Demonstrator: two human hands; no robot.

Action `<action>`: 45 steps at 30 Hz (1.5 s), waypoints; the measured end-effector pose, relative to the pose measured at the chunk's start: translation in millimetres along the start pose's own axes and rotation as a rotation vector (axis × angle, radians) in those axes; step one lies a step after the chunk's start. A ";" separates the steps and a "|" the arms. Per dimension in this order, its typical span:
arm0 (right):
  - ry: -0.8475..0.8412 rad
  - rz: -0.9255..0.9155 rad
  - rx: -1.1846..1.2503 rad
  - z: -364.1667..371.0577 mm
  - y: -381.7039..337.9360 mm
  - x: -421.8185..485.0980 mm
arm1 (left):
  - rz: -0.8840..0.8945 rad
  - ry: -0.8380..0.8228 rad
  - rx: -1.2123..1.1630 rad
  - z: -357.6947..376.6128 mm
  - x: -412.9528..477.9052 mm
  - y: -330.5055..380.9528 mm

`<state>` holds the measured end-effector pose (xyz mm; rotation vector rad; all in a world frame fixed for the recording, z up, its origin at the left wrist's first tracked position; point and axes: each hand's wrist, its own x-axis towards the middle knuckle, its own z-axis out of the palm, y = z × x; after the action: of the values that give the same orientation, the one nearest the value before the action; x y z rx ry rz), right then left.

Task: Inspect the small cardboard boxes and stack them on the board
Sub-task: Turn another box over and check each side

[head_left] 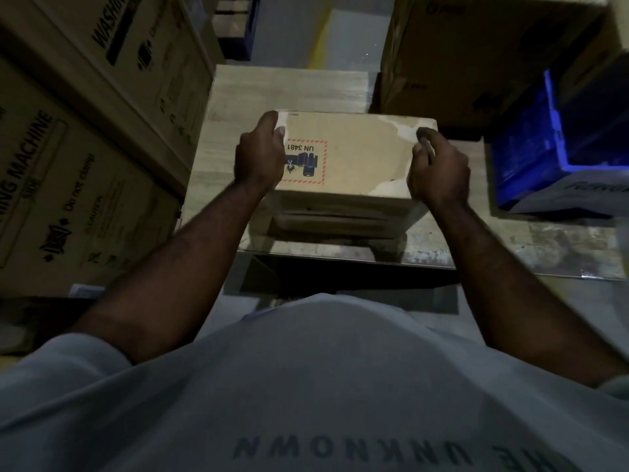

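A small cardboard box [360,155] with a red-bordered "UN 3481" label lies flat on top of other small boxes [340,216] on the pale wooden board [289,90]. My left hand [258,155] grips its left edge, thumb on the top face. At the right edge my right hand [439,168] holds the box with curled fingers. Torn patches show on the box's top right corner and near edge.
Large washing-machine cartons [78,137] rise on the left. Another big carton [476,56] stands at the back right. A blue crate [558,141] sits to the right of the board. A strip of floor [340,32] runs beyond the board.
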<state>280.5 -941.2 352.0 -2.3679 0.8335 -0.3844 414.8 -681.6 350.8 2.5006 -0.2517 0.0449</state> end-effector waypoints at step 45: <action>-0.158 0.088 0.361 37.1 82.5 -73.4 | -0.173 -0.300 -0.224 24.3 -76.8 -71.4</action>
<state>202.0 -929.5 266.7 -1.9922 0.7238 -0.2802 352.4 -626.3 282.6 2.2890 -0.1521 -0.4091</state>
